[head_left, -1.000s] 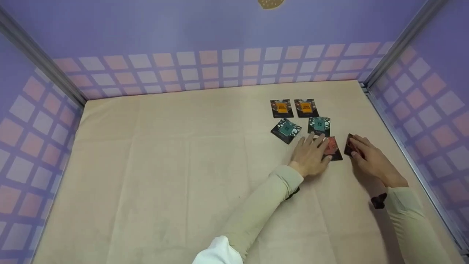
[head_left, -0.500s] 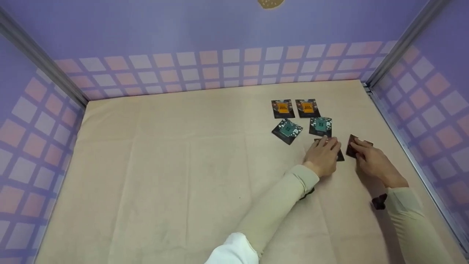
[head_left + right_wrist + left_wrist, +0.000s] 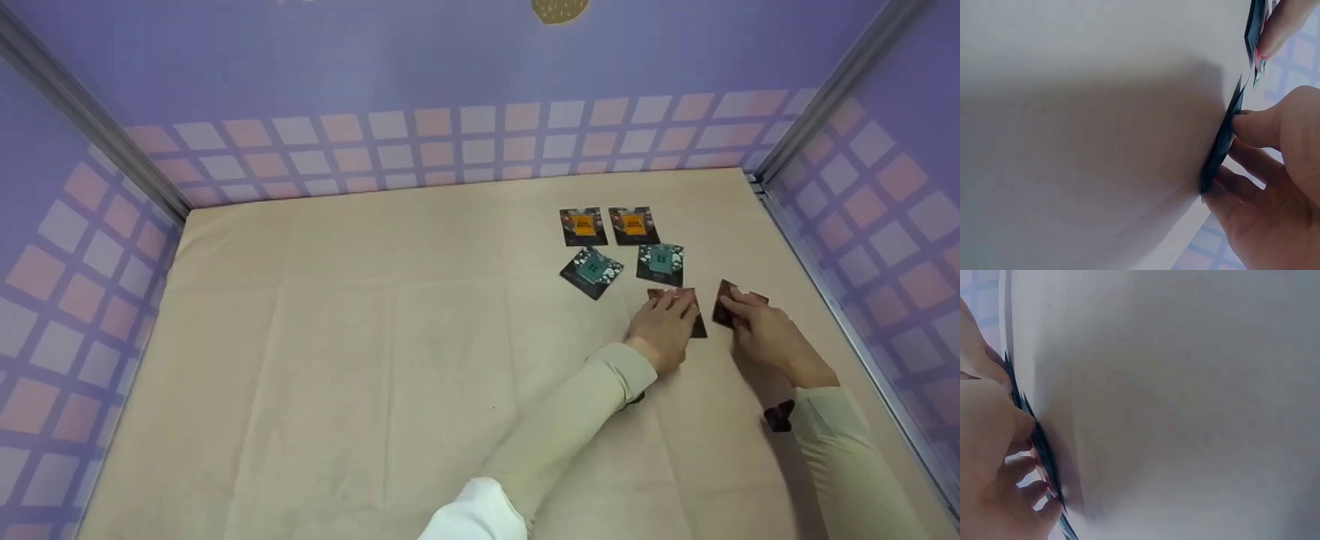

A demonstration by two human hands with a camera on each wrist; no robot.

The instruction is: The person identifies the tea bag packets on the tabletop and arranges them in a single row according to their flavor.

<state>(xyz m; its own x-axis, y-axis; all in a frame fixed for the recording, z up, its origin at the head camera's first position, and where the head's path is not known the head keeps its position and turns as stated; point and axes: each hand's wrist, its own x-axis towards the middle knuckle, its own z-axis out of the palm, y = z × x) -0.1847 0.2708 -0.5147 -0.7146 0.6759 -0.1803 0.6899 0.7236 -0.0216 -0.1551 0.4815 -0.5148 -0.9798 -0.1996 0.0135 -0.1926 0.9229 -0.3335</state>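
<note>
In the head view my left hand [image 3: 664, 330] lies over a red and black packet [image 3: 698, 328], its fingers pressing on the upper part. The left wrist view shows that packet [image 3: 1044, 453] edge-on under the thumb and fingertips. To the right, my right hand [image 3: 772, 337] holds a second dark red packet [image 3: 724, 309] between thumb and fingers. From the right wrist view, this packet [image 3: 1223, 140] lies slightly tilted close over the cloth, thumb at one edge and fingers along the other. The palm hides much of its face in the head view.
Two orange-labelled packets, one at left [image 3: 583, 226] and one at right [image 3: 634, 225], form the back row. Below them lie a turned green packet [image 3: 592, 271] and a straighter green packet [image 3: 661, 262]. Patterned walls [image 3: 420, 150] enclose the cream tablecloth [image 3: 337, 337].
My left hand has shifted right and its fingers have drawn together onto the red packet. The right hand stays nearly in place, with more of its packet showing beside the fingers.
</note>
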